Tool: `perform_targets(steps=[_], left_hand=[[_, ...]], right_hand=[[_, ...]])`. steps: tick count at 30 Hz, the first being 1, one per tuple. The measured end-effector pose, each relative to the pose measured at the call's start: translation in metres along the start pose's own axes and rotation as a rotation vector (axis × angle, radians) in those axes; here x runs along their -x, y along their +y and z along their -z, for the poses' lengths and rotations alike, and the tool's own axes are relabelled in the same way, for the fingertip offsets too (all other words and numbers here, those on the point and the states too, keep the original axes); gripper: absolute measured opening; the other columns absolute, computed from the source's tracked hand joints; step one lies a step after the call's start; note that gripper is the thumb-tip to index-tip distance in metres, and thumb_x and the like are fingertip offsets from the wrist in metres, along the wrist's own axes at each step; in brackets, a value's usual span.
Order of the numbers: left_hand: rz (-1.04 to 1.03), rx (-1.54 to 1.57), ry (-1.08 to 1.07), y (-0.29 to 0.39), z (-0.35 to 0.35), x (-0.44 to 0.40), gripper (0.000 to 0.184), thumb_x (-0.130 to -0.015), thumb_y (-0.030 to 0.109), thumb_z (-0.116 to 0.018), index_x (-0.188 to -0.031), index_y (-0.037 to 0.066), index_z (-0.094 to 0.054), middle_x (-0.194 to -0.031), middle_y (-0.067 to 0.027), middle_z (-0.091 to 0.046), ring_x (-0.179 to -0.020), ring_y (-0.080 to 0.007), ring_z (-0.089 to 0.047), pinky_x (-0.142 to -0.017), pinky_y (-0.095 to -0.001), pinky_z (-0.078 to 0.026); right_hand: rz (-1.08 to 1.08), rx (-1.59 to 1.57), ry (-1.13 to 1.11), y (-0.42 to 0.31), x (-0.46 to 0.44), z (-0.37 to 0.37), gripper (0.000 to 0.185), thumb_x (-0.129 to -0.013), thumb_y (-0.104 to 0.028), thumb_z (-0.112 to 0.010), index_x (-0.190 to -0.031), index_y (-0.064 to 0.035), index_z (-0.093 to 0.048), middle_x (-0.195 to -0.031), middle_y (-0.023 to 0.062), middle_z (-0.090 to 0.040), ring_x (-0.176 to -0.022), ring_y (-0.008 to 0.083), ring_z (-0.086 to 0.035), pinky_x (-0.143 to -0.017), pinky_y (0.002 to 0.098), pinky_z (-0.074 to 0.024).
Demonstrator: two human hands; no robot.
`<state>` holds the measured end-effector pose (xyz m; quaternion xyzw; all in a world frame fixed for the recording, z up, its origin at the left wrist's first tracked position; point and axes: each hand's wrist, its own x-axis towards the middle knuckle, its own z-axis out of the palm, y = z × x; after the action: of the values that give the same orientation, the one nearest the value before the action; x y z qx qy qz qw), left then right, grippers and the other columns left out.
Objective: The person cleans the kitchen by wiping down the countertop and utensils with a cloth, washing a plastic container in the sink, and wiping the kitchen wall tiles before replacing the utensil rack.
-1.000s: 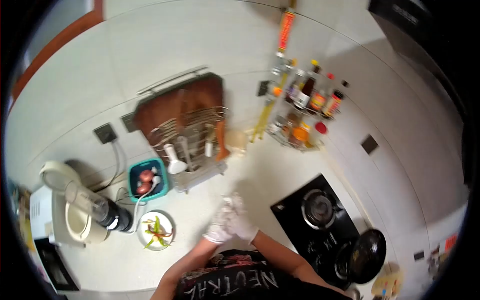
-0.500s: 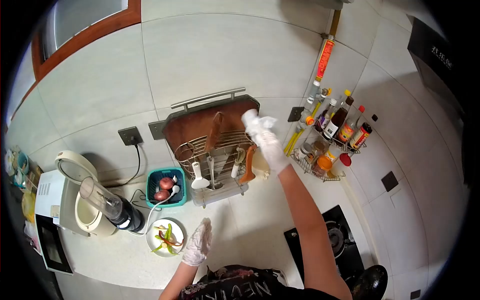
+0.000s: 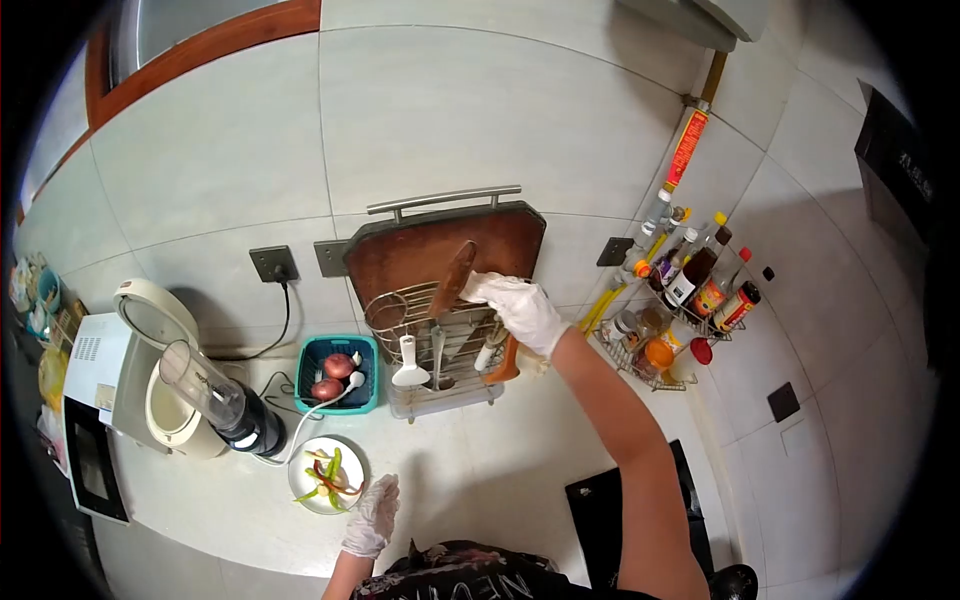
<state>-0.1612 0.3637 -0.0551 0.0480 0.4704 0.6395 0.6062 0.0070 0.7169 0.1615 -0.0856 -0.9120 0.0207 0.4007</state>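
Now, right hand (image 3: 520, 312): gloved and stretched out over the wire rack (image 3: 463, 345), fingers drawn narrow, their tips just beside the brown handle (image 3: 455, 280); whether they have closed on anything I cannot tell (the back of the hand hides the inner side of the fingers).
Brown handle: standing in the rack at a tilt, its upper end in front of the cutting board (image 3: 410, 250).
What has changed: half a second ago the right hand was by the upper right corner of the cutting board; it has since come across to the brown handle.
What that means: the work seems to have settled on that one spot in the rack, with the brown handle not lifted out.
Left hand (image 3: 371, 517): also gloved, low over the counter (image 3: 450, 440), near the white plate (image 3: 350, 455), fingers loosely bent with nothing visible in them.
White plate: holding green and red peppers (image 3: 335, 463), apart from the rack.
Teal basket (image 3: 340, 410): just left of the rack, red onions (image 3: 338, 366) inside.
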Motion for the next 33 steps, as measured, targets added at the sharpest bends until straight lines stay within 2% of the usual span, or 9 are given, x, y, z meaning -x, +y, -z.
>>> perform_targets(steps=[2, 4, 6, 9, 12, 18, 27, 31, 33], left_hand=[[-0.025, 0.000, -0.013, 0.004, -0.005, 0.003, 0.039, -0.087, 0.031, -0.058, -0.119, 0.010, -0.055, -0.120, -0.0044, -0.057, -0.114, -0.0172, -0.049, -0.096, -0.0328, -0.035], [-0.047, -0.038, 0.026, 0.004, -0.003, 0.008, 0.037, -0.087, 0.030, -0.058, -0.118, 0.010, -0.057, -0.118, -0.0040, -0.058, -0.111, -0.0168, -0.051, -0.094, -0.0320, -0.036], [-0.080, -0.029, 0.021, -0.001, 0.009, 0.006, 0.035, -0.087, 0.029, -0.059, -0.116, 0.010, -0.058, -0.117, -0.0041, -0.059, -0.109, -0.0173, -0.052, -0.093, -0.0317, -0.037], [-0.020, -0.053, -0.018, -0.014, 0.014, -0.001, 0.034, -0.088, 0.022, -0.057, -0.119, 0.008, -0.055, -0.120, -0.0056, -0.056, -0.109, -0.0180, -0.052, -0.094, -0.0323, -0.038], [-0.117, -0.195, -0.155, -0.013, 0.004, -0.001, 0.039, -0.089, 0.020, -0.054, -0.125, 0.005, -0.049, -0.127, -0.0087, -0.052, -0.114, -0.0185, -0.050, -0.096, -0.0315, -0.038], [-0.105, -0.293, -0.189, -0.005, -0.009, -0.003, 0.044, -0.093, 0.032, -0.047, -0.128, 0.005, -0.047, -0.127, -0.0050, -0.052, -0.113, -0.0163, -0.049, -0.097, -0.0293, -0.035], [-0.098, -0.165, -0.117, -0.011, 0.004, -0.003, 0.038, -0.092, 0.029, -0.050, -0.121, 0.005, -0.054, -0.120, -0.0041, -0.057, -0.108, -0.0155, -0.052, -0.093, -0.0292, -0.039], [-0.123, -0.173, -0.038, -0.006, 0.010, 0.007, 0.036, -0.090, 0.029, -0.053, -0.118, 0.006, -0.055, -0.119, -0.0043, -0.058, -0.106, -0.0153, -0.053, -0.090, -0.0280, -0.040], [-0.260, -0.298, -0.019, -0.018, 0.031, 0.002, 0.033, -0.087, 0.028, -0.058, -0.113, 0.008, -0.059, -0.111, -0.0042, -0.061, -0.097, -0.0133, -0.056, -0.081, -0.0248, -0.043]], right_hand=[[0.034, -0.217, -0.068, 0.022, 0.003, 0.011, 0.027, -0.077, -0.004, -0.054, -0.102, -0.0102, -0.065, -0.102, 0.0093, -0.065, -0.090, 0.0264, -0.063, -0.081, 0.0322, -0.0514], [-0.146, 0.393, -0.416, 0.023, 0.006, 0.046, 0.025, -0.079, -0.005, -0.055, -0.102, -0.0106, -0.064, -0.099, 0.0094, -0.065, -0.086, 0.0249, -0.064, -0.079, 0.0290, -0.0517], [-0.371, 0.260, -0.545, 0.038, 0.009, 0.045, 0.024, -0.081, -0.006, -0.055, -0.103, -0.0108, -0.063, -0.095, 0.0092, -0.065, -0.084, 0.0230, -0.063, -0.078, 0.0277, -0.0514], [-0.357, -0.513, 0.168, -0.006, -0.014, 0.024, 0.022, -0.081, -0.009, -0.056, -0.102, -0.0104, -0.063, -0.091, 0.0094, -0.065, -0.082, 0.0230, -0.063, -0.075, 0.0307, -0.0510], [-0.244, -0.114, -0.163, 0.007, -0.016, -0.004, 0.016, -0.080, -0.010, -0.057, -0.089, -0.0082, -0.070, -0.093, 0.0101, -0.065, -0.082, 0.0239, -0.062, -0.076, 0.0338, -0.0495], [-0.839, -0.206, -0.419, 0.013, -0.050, -0.002, 0.026, -0.066, -0.026, -0.077, -0.084, -0.0078, -0.071, -0.084, 0.0128, -0.067, -0.081, 0.0250, -0.063, -0.075, 0.0315, -0.0476], [-0.454, 0.075, -0.729, 0.015, -0.071, 0.012, 0.043, -0.073, -0.044, -0.064, -0.083, -0.0030, -0.068, -0.081, 0.0169, -0.064, -0.076, 0.0348, -0.059, -0.073, 0.0367, -0.0480], [-0.785, 0.275, -0.964, 0.008, -0.078, 0.032, 0.052, -0.078, -0.050, -0.051, -0.078, 0.0005, -0.066, -0.074, 0.0203, -0.061, -0.074, 0.0362, -0.059, -0.071, 0.0389, -0.0478], [-0.680, 0.272, -0.915, 0.043, -0.043, 0.044, 0.045, -0.079, -0.043, -0.052, -0.076, -0.0001, -0.065, -0.072, 0.0197, -0.060, -0.070, 0.0335, -0.060, -0.068, 0.0388, -0.0487]])
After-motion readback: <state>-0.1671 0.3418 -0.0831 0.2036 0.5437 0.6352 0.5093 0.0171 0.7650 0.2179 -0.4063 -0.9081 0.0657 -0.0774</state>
